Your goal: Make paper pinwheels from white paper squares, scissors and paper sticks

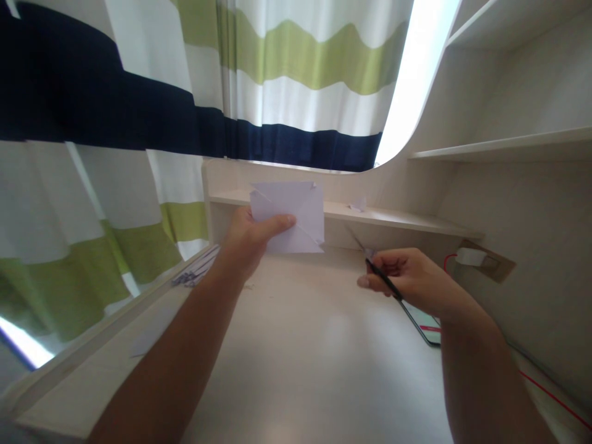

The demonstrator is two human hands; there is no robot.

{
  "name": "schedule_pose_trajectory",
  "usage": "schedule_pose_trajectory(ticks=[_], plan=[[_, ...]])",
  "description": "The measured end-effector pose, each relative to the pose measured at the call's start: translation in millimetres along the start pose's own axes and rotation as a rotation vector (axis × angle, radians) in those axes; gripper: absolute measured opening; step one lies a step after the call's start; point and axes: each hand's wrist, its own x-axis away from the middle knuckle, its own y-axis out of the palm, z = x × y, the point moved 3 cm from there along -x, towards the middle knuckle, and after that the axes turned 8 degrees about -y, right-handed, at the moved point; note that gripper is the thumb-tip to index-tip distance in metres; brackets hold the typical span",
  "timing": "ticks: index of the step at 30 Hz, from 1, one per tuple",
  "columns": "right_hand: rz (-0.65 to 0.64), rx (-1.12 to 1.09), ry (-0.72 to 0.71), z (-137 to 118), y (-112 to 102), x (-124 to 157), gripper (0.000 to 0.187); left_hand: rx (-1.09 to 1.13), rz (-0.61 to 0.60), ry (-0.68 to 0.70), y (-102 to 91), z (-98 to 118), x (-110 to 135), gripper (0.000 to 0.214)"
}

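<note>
R hand (409, 277), scissors(?) (378, 273); L hand (252, 239), paper (298, 206)

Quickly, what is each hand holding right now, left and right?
Left hand: closed on a white paper sheet.
Right hand: closed on a thin black tool, maybe scissors.

Nothing legible showed anywhere. The folded white paper (296, 213) pinched in the left hand (252, 237) bore only creases and no print. The thin dark tool (382, 277) gripped in the right hand (411, 277) carried no mark that could be made out. The phone (423, 324) lying just below that hand showed too little of its screen to read.
</note>
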Motion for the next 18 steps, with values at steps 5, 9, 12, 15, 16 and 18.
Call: schedule_pose_trajectory(ticks=[5, 9, 12, 15, 16, 18], plan=[[0.427, -0.190, -0.186, -16.9, -3.8, -3.6, 0.030, -0.314, -0.335, -0.223, 13.3, -19.2, 1.8, 0.027], [0.344, -0.342, -0.232, -25.7, 13.5, -4.9, 0.026, -0.472, -0.557, -0.315, 29.9, -26.2, 11.9, 0.017], [0.265, -0.367, -0.210, -22.8, 22.3, -4.7, 0.023, -0.546, -0.618, -0.322, 35.1, -27.8, 15.7, 0.014], [0.267, -0.343, -0.200, -19.3, 23.7, -4.4, 0.020, -0.528, -0.613, -0.274, 32.9, -29.9, 13.2, 0.012], [0.284, -0.339, -0.193, -18.9, 23.0, -4.6, 0.020, -0.505, -0.596, -0.252, 31.0, -30.6, 11.1, 0.015], [0.342, -0.333, -0.179, -19.3, 20.9, -5.6, 0.020, -0.456, -0.550, -0.212, 26.9, -32.2, 5.8, 0.021]])
